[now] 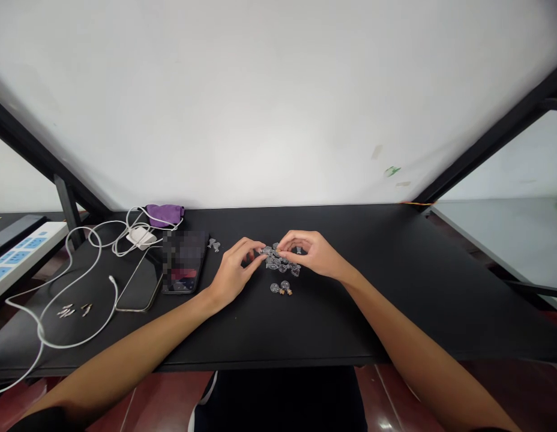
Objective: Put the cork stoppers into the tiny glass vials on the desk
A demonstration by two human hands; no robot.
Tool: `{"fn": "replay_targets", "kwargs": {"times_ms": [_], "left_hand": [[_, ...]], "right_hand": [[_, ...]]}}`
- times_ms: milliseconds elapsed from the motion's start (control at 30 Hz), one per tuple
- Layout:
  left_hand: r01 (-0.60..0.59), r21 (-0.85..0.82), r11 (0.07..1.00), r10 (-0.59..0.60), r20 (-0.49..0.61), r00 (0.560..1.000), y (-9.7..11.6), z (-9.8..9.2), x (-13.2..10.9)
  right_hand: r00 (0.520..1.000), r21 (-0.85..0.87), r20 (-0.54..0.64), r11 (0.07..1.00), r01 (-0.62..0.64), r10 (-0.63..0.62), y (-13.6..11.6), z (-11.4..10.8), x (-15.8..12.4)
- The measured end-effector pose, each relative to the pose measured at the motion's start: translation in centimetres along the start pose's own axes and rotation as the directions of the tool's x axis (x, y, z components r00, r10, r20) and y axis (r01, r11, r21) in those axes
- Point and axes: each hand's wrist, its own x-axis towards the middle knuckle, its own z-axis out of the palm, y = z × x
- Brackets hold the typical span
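Note:
My left hand (pixel 236 270) reaches in from the left, its thumb and forefinger pinching a small clear glass bottle (pixel 262 251) at the edge of a pile. The fingertips of my right hand (pixel 312 252) are closed together just right of it; a tiny tan bit shows there, too small to name surely. Several more little clear bottles (pixel 273 264) lie heaped beneath and between both hands. Nearer to me, two round mini bottles with cork stoppers (pixel 285 288) lie side by side on the black table (pixel 341 324).
Left of my left hand are a few small clear pieces (pixel 214 245), a phone with a lit screen (pixel 185 264) and a dark phone (pixel 141 282). A white cable (pixel 75 345) loops around small loose bits (pixel 66 311). Behind sit a white charger (pixel 141 237) and a purple pouch (pixel 165 215).

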Motion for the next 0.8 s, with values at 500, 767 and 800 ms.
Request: {"fn": "replay_targets", "kwargs": {"times_ms": [500,767,800], "left_hand": [[0.003,-0.001,1.0,-0.003,0.035,0.999,-0.2,0.2,-0.1],[-0.008,-0.035,0.999,0.009,0.037,0.999,-0.4,0.2,-0.2],[-0.011,-0.039,0.999,0.012,0.038,0.999,-0.4,0.2,-0.2]], "right_hand": [[1.0,0.028,-0.002,1.0,0.005,-0.005,0.1,1.1,0.0],[1.0,0.041,0.012,0.999,0.016,-0.016,0.3,1.0,0.1],[1.0,0.046,0.012,0.999,0.012,-0.012,0.3,1.0,0.1]]}}
